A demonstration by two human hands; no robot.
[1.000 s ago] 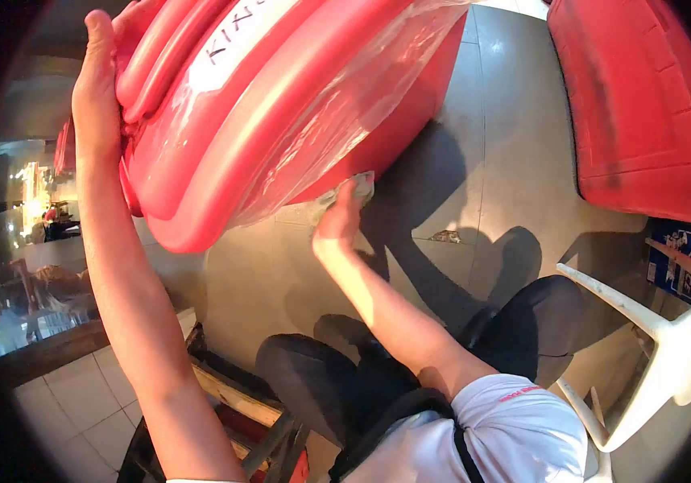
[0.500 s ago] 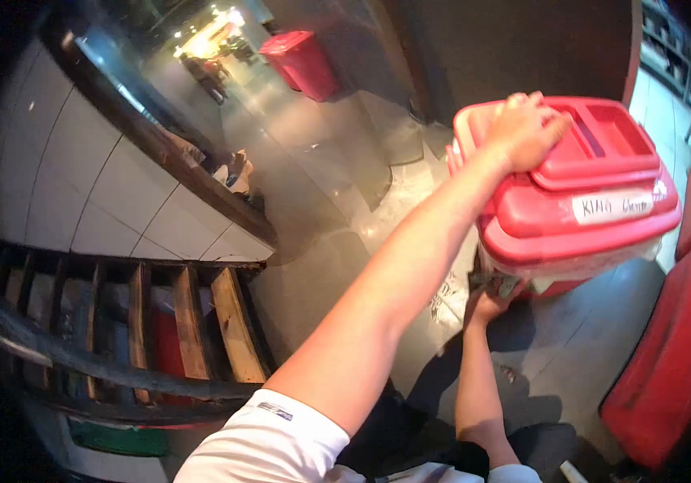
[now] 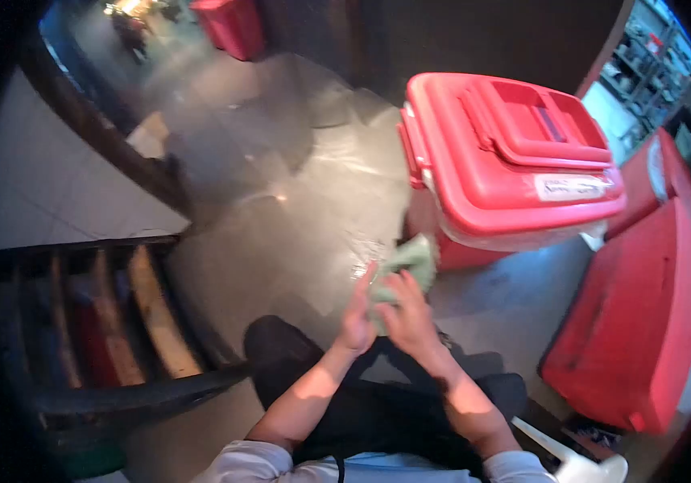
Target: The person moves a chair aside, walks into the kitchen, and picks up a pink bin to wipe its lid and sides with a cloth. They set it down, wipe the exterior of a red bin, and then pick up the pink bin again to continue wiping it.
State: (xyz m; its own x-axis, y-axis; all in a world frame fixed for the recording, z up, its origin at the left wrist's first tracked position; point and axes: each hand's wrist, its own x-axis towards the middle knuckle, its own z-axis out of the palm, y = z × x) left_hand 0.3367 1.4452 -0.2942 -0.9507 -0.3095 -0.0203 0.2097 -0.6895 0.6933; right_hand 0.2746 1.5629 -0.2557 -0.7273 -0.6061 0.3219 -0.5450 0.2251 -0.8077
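Pressing in from both sides, the left hand (image 3: 357,320) and right hand (image 3: 410,322) meet at a green cloth (image 3: 412,259). The left fingers are straight and close together, flat beside it; the right fingers are bent and slightly apart, laid on it, and whether they grip it I cannot tell. Most of the cloth sits between the hands and past the fingertips, in front of a red bin (image 3: 506,153); whether it touches the bin is unclear.

The bin stands on a grey, partly shiny floor (image 3: 281,241), its lid on and a label (image 3: 571,187) taped near the edge, the writing blurred. A slatted rack (image 3: 152,306) lies to the left, a large red object (image 3: 627,314) to the right, shelves (image 3: 643,68) beyond.

Crumpled, the cloth runs lengthwise away from the body and slants right, its far end toward the bin's lower side.
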